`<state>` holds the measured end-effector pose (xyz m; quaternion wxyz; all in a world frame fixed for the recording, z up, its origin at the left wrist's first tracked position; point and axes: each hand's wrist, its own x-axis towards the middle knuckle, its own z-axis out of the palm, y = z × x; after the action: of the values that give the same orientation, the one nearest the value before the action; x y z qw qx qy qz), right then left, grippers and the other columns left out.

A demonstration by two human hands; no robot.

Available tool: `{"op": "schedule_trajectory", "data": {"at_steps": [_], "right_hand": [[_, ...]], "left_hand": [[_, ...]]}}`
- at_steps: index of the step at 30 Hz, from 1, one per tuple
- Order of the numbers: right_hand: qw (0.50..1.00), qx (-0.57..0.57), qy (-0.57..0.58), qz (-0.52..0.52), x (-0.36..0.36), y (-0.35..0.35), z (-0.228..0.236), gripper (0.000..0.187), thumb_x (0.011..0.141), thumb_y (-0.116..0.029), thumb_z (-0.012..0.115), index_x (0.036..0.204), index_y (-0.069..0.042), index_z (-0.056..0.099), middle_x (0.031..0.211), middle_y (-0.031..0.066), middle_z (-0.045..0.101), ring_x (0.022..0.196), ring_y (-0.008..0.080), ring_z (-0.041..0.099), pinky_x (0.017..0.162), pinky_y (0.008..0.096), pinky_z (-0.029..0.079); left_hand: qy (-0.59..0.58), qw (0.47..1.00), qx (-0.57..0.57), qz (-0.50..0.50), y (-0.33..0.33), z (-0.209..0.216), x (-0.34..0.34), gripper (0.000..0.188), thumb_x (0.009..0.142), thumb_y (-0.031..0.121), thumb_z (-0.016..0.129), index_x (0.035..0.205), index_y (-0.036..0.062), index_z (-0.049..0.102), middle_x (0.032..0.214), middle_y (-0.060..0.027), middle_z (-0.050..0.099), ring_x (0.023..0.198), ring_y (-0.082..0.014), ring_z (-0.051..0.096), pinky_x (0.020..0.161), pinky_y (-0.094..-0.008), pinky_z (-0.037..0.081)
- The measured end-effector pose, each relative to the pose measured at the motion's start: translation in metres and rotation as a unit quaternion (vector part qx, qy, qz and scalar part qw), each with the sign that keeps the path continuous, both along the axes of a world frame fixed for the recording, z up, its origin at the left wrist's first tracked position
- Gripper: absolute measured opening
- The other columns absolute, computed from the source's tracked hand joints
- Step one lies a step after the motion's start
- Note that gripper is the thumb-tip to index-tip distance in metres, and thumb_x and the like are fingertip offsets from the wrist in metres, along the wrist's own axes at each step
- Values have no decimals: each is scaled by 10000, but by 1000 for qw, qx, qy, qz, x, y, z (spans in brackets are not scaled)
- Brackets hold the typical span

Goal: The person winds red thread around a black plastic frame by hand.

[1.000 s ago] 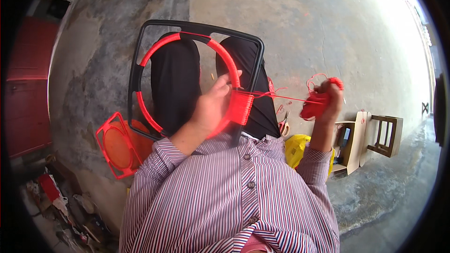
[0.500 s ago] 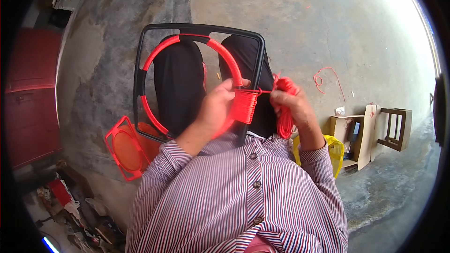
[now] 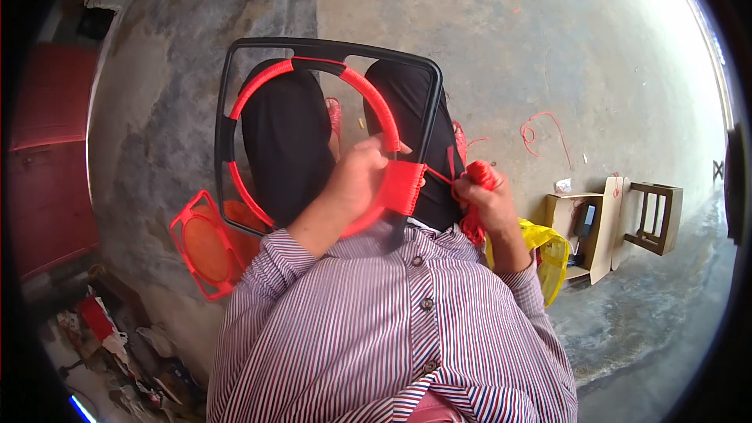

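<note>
A black square frame (image 3: 435,102) with a round inner ring rests over my lap. Red cord wraps much of the ring, and a dense band of red cord windings (image 3: 405,186) joins the ring to the frame's right bar. My left hand (image 3: 362,180) is closed around the ring's right side, beside that band; some of its fingers are hidden behind it. To the right, my right hand (image 3: 487,200) grips a bundle of red cord (image 3: 483,175). A single strand runs taut from the band to this hand.
A red frame with an orange round middle (image 3: 205,247) lies on the floor at left. At right are a yellow plastic bag (image 3: 554,262), an open cardboard box (image 3: 572,207), a small wooden stool (image 3: 656,218) and a loose red cord (image 3: 558,129).
My right hand has turned and shifted slightly lower with the cord bundle. The cord strand now slants down from the band, whose windings look tighter together. The frame has moved slightly left.
</note>
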<state>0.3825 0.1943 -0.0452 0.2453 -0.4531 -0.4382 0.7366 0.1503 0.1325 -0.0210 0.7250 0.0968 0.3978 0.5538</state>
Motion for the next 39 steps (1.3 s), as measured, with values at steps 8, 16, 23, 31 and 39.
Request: {"op": "schedule_trajectory", "data": {"at_steps": [8,16,23,31,39], "right_hand": [[999,-31,-3,7,26,31,-14,99,826,-131,658,821,-55,595,683,11,583,566,109,554,525,261,454],[897,-89,118,-417,198,78,-142,271,882,-345,679,820,-118,543,657,4,562,576,129,558,540,286,492],[952,70,102,-280,66,91,-34,317,831,-135,549,1130,-48,488,794,72,575,680,178,581,612,293,493],[641,731,-150,181,-89,40,66,337,665,-203,747,976,-136,634,1016,27,625,996,227,596,796,369,484],[794,592,-131,53,-35,50,14,303,604,-130,818,856,-91,655,931,81,618,864,274,554,757,378,455]], "left_hand": [[-107,993,-10,55,1,14,-3,378,787,141,453,1125,-5,540,1080,-287,612,872,-425,660,819,-486,542],[-53,997,10,-46,-7,8,-10,375,975,250,393,1188,-39,504,997,-297,629,842,-394,670,774,-429,549],[10,1000,11,17,-3,12,1,369,971,266,408,1180,-18,516,1058,-199,625,848,-321,663,767,-383,548],[285,920,215,159,-8,16,22,462,880,176,474,1307,10,414,1286,-106,458,1164,-188,460,990,-313,376],[95,981,29,164,-9,-11,7,614,682,-123,376,1276,6,468,1203,-92,552,1093,-180,570,904,-319,495]]}}
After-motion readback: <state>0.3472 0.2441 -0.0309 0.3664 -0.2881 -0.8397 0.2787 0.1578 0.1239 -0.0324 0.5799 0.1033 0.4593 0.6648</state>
